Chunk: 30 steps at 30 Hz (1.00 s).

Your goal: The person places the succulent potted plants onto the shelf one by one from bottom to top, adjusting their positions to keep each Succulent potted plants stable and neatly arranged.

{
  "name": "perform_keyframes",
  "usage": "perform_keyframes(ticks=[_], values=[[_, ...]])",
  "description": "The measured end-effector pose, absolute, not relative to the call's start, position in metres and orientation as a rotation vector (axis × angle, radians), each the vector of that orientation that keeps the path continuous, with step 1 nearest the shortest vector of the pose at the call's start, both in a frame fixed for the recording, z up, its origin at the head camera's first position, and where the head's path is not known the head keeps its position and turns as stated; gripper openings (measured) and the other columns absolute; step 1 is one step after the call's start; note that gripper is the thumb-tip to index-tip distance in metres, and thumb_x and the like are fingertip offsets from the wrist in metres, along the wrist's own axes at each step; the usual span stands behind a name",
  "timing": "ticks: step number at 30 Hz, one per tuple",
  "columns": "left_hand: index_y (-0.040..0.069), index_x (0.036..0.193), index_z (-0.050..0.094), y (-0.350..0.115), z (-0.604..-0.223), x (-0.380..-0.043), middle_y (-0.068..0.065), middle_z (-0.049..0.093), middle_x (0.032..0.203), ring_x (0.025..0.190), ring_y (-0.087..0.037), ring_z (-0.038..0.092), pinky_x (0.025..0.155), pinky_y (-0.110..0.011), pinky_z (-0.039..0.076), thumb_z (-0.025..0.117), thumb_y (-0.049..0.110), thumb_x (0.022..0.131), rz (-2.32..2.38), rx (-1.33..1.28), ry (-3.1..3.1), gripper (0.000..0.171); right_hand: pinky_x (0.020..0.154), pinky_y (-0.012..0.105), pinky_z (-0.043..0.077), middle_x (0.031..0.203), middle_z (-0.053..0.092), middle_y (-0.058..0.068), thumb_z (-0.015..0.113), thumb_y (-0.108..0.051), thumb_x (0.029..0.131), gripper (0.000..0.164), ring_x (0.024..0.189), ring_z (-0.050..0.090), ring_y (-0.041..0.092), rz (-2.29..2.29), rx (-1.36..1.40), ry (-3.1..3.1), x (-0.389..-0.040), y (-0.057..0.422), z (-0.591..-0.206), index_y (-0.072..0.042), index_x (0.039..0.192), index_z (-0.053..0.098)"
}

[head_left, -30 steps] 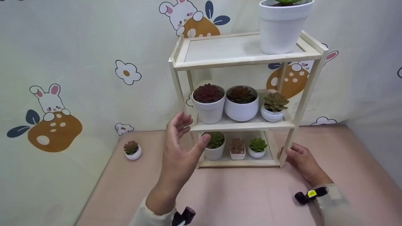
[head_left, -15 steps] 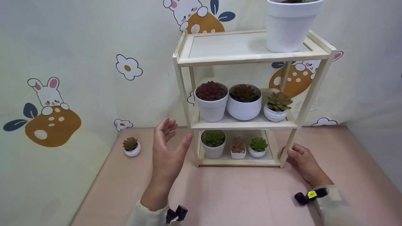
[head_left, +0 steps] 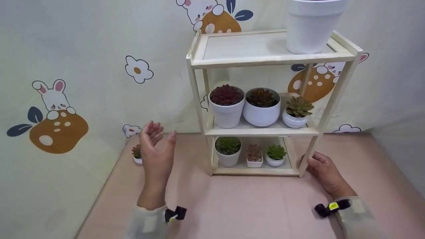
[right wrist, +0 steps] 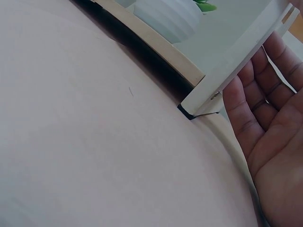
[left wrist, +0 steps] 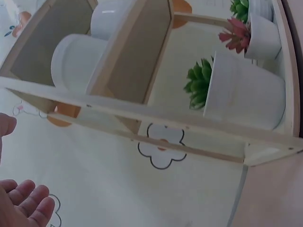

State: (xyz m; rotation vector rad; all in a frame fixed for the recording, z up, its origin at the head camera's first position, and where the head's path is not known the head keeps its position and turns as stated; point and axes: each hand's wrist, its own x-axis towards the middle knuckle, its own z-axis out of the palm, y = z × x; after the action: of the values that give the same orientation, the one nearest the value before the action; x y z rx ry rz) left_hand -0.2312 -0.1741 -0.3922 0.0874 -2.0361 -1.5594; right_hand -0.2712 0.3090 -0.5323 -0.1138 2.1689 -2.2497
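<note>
My left hand is raised over the table, left of a wooden shelf rack, holding nothing. In the left wrist view its fingers are apart from the rack. Partly hidden behind this hand is a small potted succulent on the table. My right hand touches the outer side of the rack's front right leg near its foot. The right wrist view shows its fingers resting against that leg, not wrapped round it; its thumb is out of that view.
A large white pot stands on the rack's top right, its plant cut off. The middle shelf bears a dark red succulent, a brown one and a smaller one. Three more stand below, including a bright green succulent.
My left hand has moved left, away from the rack, and now partly covers the small succulent on the table. The right hand has stayed at the rack's leg. The head view has shifted slightly.
</note>
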Motion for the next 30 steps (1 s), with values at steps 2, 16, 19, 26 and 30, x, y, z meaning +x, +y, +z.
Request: perform_keyframes(ticks=[2,16,19,26,30], values=[[0.009,0.153,0.036,-0.184,-0.398,-0.238,-0.006,0.051,0.143,0.133,-0.02,0.051,0.116,-0.039,0.042,0.072,0.034,0.098,-1.535,0.134,-2.011,0.071,0.092,0.022,0.056,0.099,0.076,0.0,0.052,-0.009,0.107,0.027,0.097,0.071,0.01,-2.25,-0.113,2.174,-0.271,0.309,-0.532,0.013,0.116,0.064],[0.014,0.154,0.033,-0.249,-0.463,-0.28,-0.004,0.048,0.14,0.117,-0.018,0.054,0.099,-0.028,0.049,0.069,0.039,0.1,-1.492,0.418,-1.927,0.069,0.09,0.022,0.056,0.102,0.075,-0.002,0.052,-0.01,0.108,0.024,0.099,0.069,0.007,-2.242,-0.103,2.159,-0.27,0.308,-0.532,0.007,0.114,0.068],[0.014,0.156,0.03,-0.257,-0.477,-0.283,-0.005,0.044,0.144,0.125,-0.02,0.052,0.107,-0.034,0.049,0.067,0.039,0.101,-1.519,0.473,-1.94,0.071,0.09,0.022,0.055,0.102,0.075,-0.002,0.051,-0.008,0.107,0.025,0.098,0.069,0.008,-2.245,-0.107,2.168,-0.27,0.308,-0.532,0.007,0.115,0.068],[0.012,0.158,0.027,-0.273,-0.501,-0.287,-0.009,0.035,0.155,0.141,-0.026,0.04,0.118,-0.045,0.041,0.065,0.045,0.1,-1.487,0.582,-1.989,0.076,0.091,0.022,0.057,0.102,0.075,0.001,0.049,-0.005,0.106,0.024,0.098,0.071,0.009,-2.293,-0.128,2.149,-0.269,0.307,-0.533,0.005,0.113,0.07],[0.01,0.159,0.025,-0.28,-0.511,-0.29,-0.013,0.029,0.161,0.149,-0.03,0.03,0.125,-0.05,0.03,0.068,0.046,0.098,-1.486,0.643,-2.011,0.083,0.091,0.021,0.056,0.103,0.075,0.0,0.049,-0.002,0.105,0.024,0.097,0.07,0.007,-2.314,-0.129,2.152,-0.269,0.306,-0.534,0.005,0.113,0.07]])
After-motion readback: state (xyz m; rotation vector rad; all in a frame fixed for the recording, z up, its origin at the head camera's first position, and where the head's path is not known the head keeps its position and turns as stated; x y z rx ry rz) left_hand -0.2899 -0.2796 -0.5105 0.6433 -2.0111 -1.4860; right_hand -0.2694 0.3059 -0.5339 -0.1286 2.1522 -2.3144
